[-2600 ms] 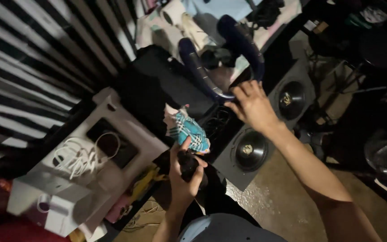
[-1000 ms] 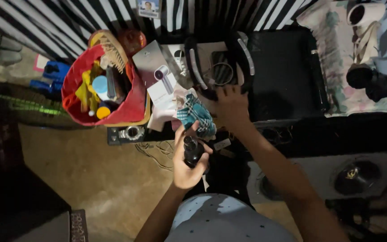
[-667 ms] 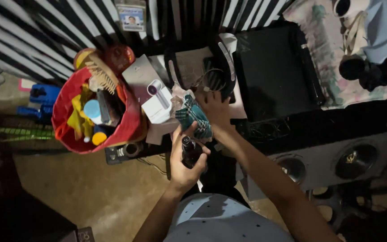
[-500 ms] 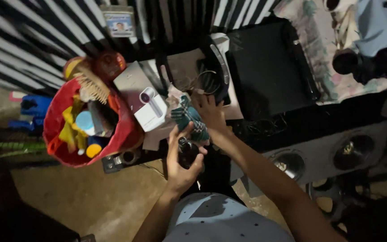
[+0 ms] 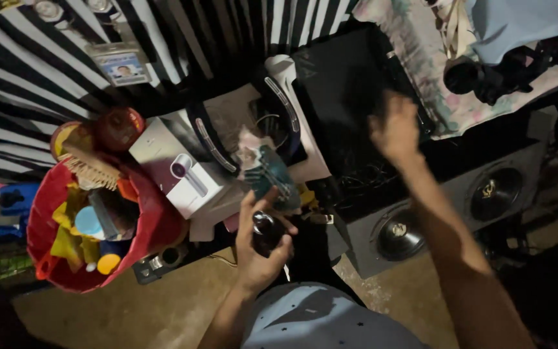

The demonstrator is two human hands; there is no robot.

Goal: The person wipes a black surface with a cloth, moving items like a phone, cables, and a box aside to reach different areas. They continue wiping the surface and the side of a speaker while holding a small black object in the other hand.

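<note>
My left hand [image 5: 258,249] grips a small dark bottle [image 5: 266,231] together with a teal checked cloth [image 5: 267,173] that sticks up above the fingers. My right hand [image 5: 396,129] is raised, blurred, with fingers apart and nothing in it, over a flat black case [image 5: 347,97]. A dark curved band with light stripes [image 5: 279,106] lies on the pale surface just beyond the cloth, with a thin cable inside its loop.
A red basket [image 5: 143,223] with a brush, bottles and tubes stands at the left. A white box showing a hair dryer [image 5: 179,171] lies beside it. A grey speaker box with two round speakers [image 5: 444,207] sits at the right. Striped wall behind; floral cloth with dark objects [image 5: 479,71] top right.
My right hand let go near the curved band and swung right, over the black case. The view shifted, so the basket and box moved down-left. The left hand kept its hold.
</note>
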